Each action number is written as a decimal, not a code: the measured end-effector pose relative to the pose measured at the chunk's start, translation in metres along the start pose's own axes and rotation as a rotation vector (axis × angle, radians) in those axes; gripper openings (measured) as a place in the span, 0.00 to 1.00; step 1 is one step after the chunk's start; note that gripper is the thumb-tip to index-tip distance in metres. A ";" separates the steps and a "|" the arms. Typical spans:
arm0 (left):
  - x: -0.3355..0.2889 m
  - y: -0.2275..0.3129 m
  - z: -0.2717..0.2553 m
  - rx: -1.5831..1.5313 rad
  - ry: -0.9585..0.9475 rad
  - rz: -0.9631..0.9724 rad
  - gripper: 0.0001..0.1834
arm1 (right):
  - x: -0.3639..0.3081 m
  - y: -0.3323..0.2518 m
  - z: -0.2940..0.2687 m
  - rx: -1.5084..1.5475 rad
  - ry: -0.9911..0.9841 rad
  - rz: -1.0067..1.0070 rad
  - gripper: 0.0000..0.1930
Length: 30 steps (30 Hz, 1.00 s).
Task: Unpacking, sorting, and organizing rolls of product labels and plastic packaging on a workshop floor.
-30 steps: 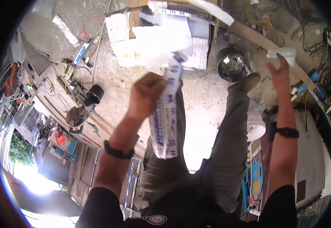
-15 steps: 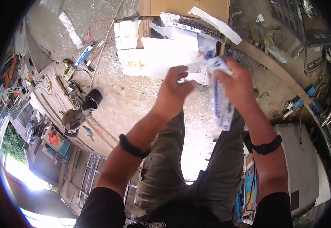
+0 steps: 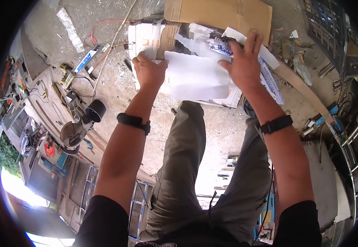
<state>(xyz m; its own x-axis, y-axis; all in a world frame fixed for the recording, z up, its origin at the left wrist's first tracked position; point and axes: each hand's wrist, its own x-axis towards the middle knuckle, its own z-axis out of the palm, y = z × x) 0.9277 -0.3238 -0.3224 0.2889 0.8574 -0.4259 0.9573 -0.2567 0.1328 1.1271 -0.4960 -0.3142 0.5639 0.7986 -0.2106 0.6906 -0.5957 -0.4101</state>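
Note:
A white sheet (image 3: 195,76) lies over an open carton (image 3: 147,36) on the ground in front of my legs. At the sheet's left side is my left hand (image 3: 149,73), thumb apart from the fingers, its thumb tip by the sheet's corner. Across the sheet, my right hand (image 3: 245,66) spreads its fingers over the carton's right part, thumb near the sheet's right edge. Beside that hand a white wrapper with blue print (image 3: 270,82) slants down past the wrist. A blue-printed piece (image 3: 220,48) shows left of its fingers. What lies beneath the sheet is hidden.
A brown cardboard flap (image 3: 216,14) extends behind the carton. At left are a yellow-and-black power tool (image 3: 66,76), a black cylindrical container (image 3: 95,110) and a cable (image 3: 109,53). A curved brown strip (image 3: 298,76) and a dark metal frame (image 3: 331,33) lie at right.
My right hand has let go of the printed wrapper, which now lies at the carton's right side. Both hands have moved forward and apart, to either side of the white sheet.

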 end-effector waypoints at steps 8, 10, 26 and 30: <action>-0.009 -0.022 0.009 -0.052 -0.089 0.044 0.20 | -0.008 -0.037 0.087 0.204 -0.410 -0.119 0.27; -0.010 -0.020 0.013 -0.005 -0.080 0.103 0.20 | 0.004 -0.036 0.100 0.157 -0.416 -0.137 0.23; -0.015 -0.054 0.006 -0.476 -0.149 -0.131 0.18 | -0.013 -0.054 0.002 0.189 -0.211 -0.214 0.28; -0.009 -0.042 0.007 -0.445 -0.181 -0.256 0.21 | -0.041 -0.014 -0.058 0.223 -0.017 -0.090 0.32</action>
<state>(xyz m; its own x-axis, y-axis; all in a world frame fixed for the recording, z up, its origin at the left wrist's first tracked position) 0.8853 -0.3241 -0.3305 0.0805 0.7669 -0.6367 0.9142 0.1977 0.3537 1.1206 -0.5250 -0.2480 0.4954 0.8502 -0.1780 0.6197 -0.4895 -0.6135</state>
